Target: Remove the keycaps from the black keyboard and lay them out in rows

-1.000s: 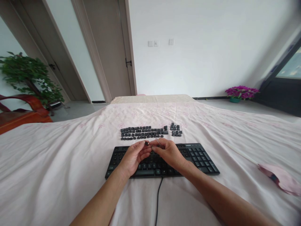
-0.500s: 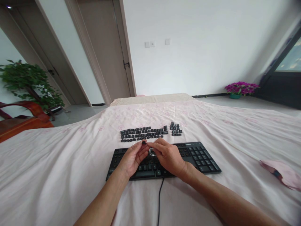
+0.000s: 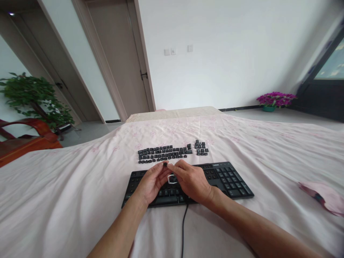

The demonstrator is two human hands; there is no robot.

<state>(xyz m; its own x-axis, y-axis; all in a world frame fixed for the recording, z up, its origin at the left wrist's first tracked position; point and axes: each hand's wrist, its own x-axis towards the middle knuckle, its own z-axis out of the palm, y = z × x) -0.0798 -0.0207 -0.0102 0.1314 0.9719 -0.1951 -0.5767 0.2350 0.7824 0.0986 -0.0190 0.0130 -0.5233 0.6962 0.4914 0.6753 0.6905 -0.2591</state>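
A black keyboard (image 3: 228,177) lies on a pale pink bedsheet (image 3: 80,186), its cable (image 3: 184,229) running toward me. Both my hands meet over its middle. My left hand (image 3: 150,182) pinches a small black keycap (image 3: 165,164) at its fingertips. My right hand (image 3: 192,181) is closed around a wire keycap puller (image 3: 171,178), whose loop shows between the hands. Beyond the keyboard, several loose black keycaps (image 3: 162,153) lie in rows, with a smaller cluster of keycaps (image 3: 201,147) to their right.
A pink cloth item (image 3: 321,197) lies on the sheet at the right. A wooden chair (image 3: 25,138) and a green plant (image 3: 32,96) stand at the left. Doors, a white wall and a pot of purple flowers (image 3: 275,100) are at the back.
Both hands have sunk slightly toward the keyboard while staying together. The wire puller, earlier pointing up by the keycap, now hangs low between the hands. The view has tilted a little.
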